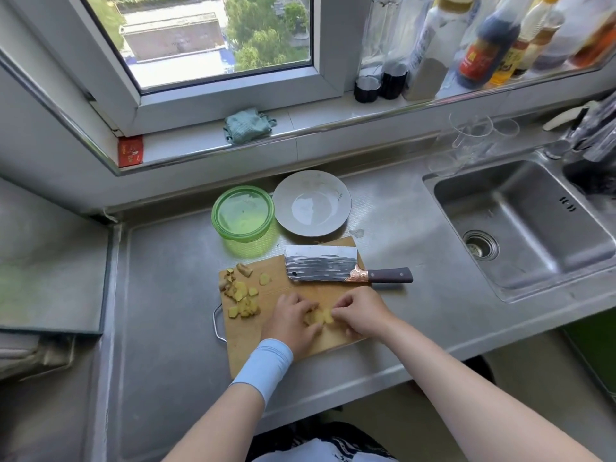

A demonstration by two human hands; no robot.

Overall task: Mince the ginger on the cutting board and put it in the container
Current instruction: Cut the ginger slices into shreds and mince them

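Observation:
A wooden cutting board lies on the steel counter. Yellow ginger slices are scattered on its left part. More ginger slices sit in a small pile between my hands. My left hand and my right hand both have curled fingers that pinch this pile from either side. A cleaver with a dark handle lies flat on the board's far edge, held by no one. The green round container stands behind the board.
A grey plate sits right of the container. The sink is at the right, with glasses behind it. Bottles and a green cloth rest on the window sill.

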